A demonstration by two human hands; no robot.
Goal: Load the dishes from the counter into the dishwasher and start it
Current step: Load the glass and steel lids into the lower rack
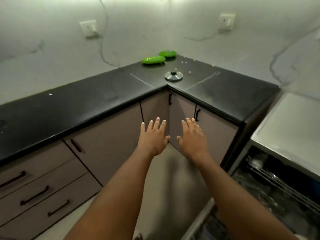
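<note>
Two green plates, one steel lid, two wall sockets, two hands, one dishwasher

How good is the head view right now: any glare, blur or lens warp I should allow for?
Head view: wide-angle warp bows the black countertop edges; light glints on the steel pot lid; the dishwasher interior is dark and smeared; the left hand and right hand read clearly.
</note>
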